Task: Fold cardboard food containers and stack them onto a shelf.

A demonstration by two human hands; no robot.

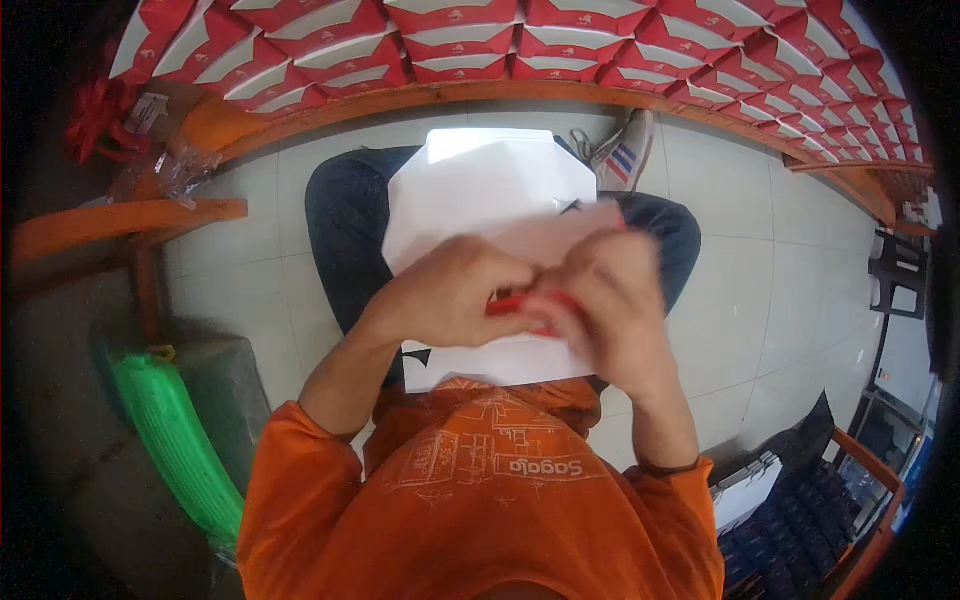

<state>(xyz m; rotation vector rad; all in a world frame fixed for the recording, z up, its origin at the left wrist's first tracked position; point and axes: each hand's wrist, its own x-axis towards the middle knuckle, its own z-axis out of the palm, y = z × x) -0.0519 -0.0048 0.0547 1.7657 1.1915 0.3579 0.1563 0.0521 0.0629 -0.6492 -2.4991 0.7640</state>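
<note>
A sheet of white cardboard [480, 195] with cut corners lies across my lap, over dark trousers [349, 217]. Above its lower half, my left hand [457, 289] grips a piece of red and white cardboard [517, 304]. My right hand [619, 292] is blurred by motion and holds the right side of that same piece. My fingers hide much of it, so its full shape cannot be told. Black marks [418, 358] show on the white sheet near its lower left corner and at its right edge.
Red and white boxes [457, 45] are stacked on an orange wooden rack [465, 91] ahead. A shoe [628, 154] stands on the tiled floor [735, 300]. At left is a green plastic-wrapped bundle [176, 442]; at lower right, dark stacked goods [802, 525] sit beside a wooden frame [870, 465].
</note>
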